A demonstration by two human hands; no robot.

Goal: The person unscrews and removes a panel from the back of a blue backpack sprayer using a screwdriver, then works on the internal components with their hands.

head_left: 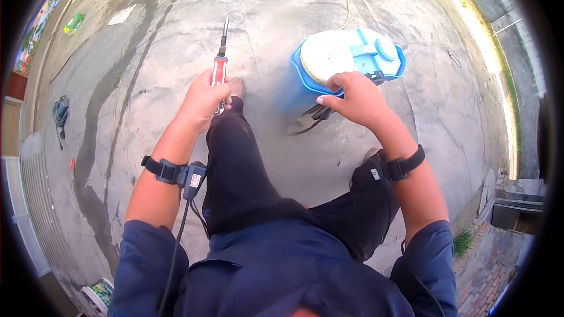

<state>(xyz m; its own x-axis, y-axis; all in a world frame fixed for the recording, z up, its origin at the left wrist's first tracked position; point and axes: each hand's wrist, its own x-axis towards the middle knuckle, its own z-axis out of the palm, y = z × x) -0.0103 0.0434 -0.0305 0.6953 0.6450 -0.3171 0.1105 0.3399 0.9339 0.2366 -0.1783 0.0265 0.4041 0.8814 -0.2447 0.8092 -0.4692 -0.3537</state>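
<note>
My left hand (205,97) is closed around the red-and-white handle of a screwdriver (220,73), whose metal shaft points up and away from me. A blue plastic tank (302,91), which looks like a backpack sprayer, stands on the ground ahead and to the right. On its top are a round white lid (327,56) and a blue handle (367,51). My right hand (355,97) is over the near edge of the tank beside the lid, thumb and forefinger apart. Whether its fingers touch the rim I cannot tell. A black strap (317,118) hangs below that hand.
A thin hose (347,6) lies on the concrete beyond the tank. At the left are a blue-grey power tool (60,111) with a cord and a green object (74,24). A small metal tool (453,58) lies at the right. My feet stand either side of the near ground.
</note>
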